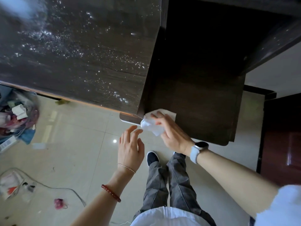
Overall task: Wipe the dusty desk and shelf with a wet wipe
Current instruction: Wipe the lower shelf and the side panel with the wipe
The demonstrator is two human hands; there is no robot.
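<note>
The right hand (169, 132) presses a white wet wipe (154, 123) against the near left corner of the lower shelf (195, 95), its fingers spread flat over the cloth rather than curled around it. Part of the wipe lies smooth on the dark wood, and part bunches up and hangs off the near edge, just beside the rounded corner of the desk (81, 54). A pale smartwatch (197, 150) sits on that wrist.

The left hand (130, 147) hovers open just to the left of the wipe, fingers loosely fanned, gripping nothing — its fingertips are near the crumpled edge but I cannot tell whether they touch it. A thin chain and a red bead bracelet (111, 193) circle that forearm.

The desk top fills the far left, dark wood grain speckled with bright flecks. The shelf lies lower, to the right of it.

On the pale tiled floor (73, 152) — a full waste bin (17, 115) at the left, a grey cable (48, 186) trailing nearer.
</note>
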